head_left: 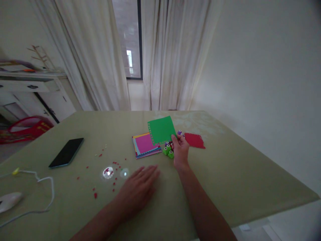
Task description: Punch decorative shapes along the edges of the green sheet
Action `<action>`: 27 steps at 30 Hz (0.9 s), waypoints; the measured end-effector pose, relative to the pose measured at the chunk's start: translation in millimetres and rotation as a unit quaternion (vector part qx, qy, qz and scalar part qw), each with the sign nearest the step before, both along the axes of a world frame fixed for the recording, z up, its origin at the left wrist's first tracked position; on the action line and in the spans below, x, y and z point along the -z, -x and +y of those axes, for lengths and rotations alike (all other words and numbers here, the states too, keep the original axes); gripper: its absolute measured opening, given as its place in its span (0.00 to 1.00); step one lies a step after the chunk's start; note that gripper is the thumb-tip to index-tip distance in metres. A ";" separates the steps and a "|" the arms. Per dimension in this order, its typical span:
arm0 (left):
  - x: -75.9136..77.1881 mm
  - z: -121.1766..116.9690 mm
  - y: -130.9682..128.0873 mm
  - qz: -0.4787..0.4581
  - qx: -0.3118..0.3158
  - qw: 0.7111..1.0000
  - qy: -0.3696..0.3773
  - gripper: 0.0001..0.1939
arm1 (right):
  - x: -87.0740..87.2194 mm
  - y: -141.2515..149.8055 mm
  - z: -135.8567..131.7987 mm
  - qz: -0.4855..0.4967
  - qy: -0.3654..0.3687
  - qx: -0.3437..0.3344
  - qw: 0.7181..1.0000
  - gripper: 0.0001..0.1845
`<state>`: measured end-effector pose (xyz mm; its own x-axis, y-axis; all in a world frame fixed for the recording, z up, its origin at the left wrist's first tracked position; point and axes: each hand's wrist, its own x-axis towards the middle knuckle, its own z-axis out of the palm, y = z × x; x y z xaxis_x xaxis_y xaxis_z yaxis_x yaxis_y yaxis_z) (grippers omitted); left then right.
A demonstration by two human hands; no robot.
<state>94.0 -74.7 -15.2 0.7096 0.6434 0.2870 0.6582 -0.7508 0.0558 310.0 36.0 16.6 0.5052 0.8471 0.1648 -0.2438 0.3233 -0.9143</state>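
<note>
Well to the left of the stack of coloured sheets (143,144), a dark tablet-like device (67,153) lies flat on the tabletop (100,124). Between it and the stack, on the near side, small red bits (95,195) are scattered loose, a few over a bright round patch; they look like pieces cut from red paper and are ungathered. Nearer the person than the stack, the left hand (140,187) is low over the tabletop, palm down and slightly blurred, its fingers extended and close together, with nothing visible in their hold; whether it touches the surface, I cannot tell. The green sheet (163,130) is raised and tilted over the stack's right side, small notches running down its left edge and along its near edge, while the far and right edges look plain. Just right of the stack sit eyed green pieces (167,150), partly behind the right hand (181,150), whose thumb and fingers are closed in a pinch on the sheet's near right corner, the forearm reaching up from the near side. Farther right of the stack, the red sheet (195,140) lies flat, apparently already worked, with notches along its far edge.
</note>
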 end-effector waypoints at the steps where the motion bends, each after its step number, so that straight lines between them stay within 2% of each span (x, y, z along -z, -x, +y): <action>1: -0.4 -0.3 -15.8 0.003 0.053 0.998 0.026 0.28 | 1.6 0.1 0.3 -0.003 0.001 0.000 1.000 0.20; 3: 1.9 4.2 -29.4 0.010 0.107 0.992 0.069 0.26 | 5.5 -0.7 1.9 -0.009 0.005 0.001 1.000 0.20; 5: 6.9 16.4 -14.1 0.015 0.093 0.992 0.087 0.25 | 9.6 -2.1 4.3 -0.014 0.011 0.002 1.000 0.21; 7: 11.6 34.9 25.8 0.015 0.063 0.994 0.087 0.25 | 12.8 -3.3 6.6 -0.016 0.017 0.003 1.000 0.22; 9: 13.2 54.6 76.8 0.021 0.025 0.995 0.090 0.27 | 14.6 -3.4 7.8 -0.017 0.022 0.002 1.000 0.22; 11: 10.8 67.6 122.2 0.033 -0.049 0.993 0.102 0.26 | 14.7 -2.5 7.7 -0.017 0.024 -0.001 1.000 0.22; 13: 5.7 66.4 148.7 0.038 -0.131 0.985 0.110 0.26 | 14.0 -1.0 6.5 -0.018 0.025 -0.006 1.000 0.21; 15: 1.1 48.2 152.7 0.009 -0.165 0.982 0.090 0.25 | 13.5 0.7 5.1 -0.020 0.023 -0.010 0.999 0.21; 16: -0.3 34.2 148.1 -0.001 -0.150 0.985 0.082 0.25 | 13.5 1.3 4.8 -0.022 0.023 -0.011 0.999 0.21; 19: 0.1 -9.5 127.1 0.014 -0.048 0.997 0.064 0.31 | 15.3 2.5 5.5 -0.027 0.023 -0.013 0.999 0.20; 21: 2.5 -22.1 120.1 0.045 0.003 0.997 0.064 0.34 | 17.5 2.9 7.0 -0.029 0.025 -0.013 0.999 0.20; 22: 3.9 -19.9 120.5 0.054 0.000 0.996 0.067 0.33 | 18.6 3.1 7.8 -0.030 0.026 -0.013 0.999 0.20; 24: 6.6 1.0 126.5 0.053 -0.032 0.995 0.075 0.29 | 20.5 3.5 8.7 -0.032 0.030 -0.013 0.999 0.20; 27: 9.7 55.8 137.9 0.029 -0.128 0.985 0.108 0.27 | 22.3 4.0 7.9 -0.033 0.035 -0.011 0.999 0.20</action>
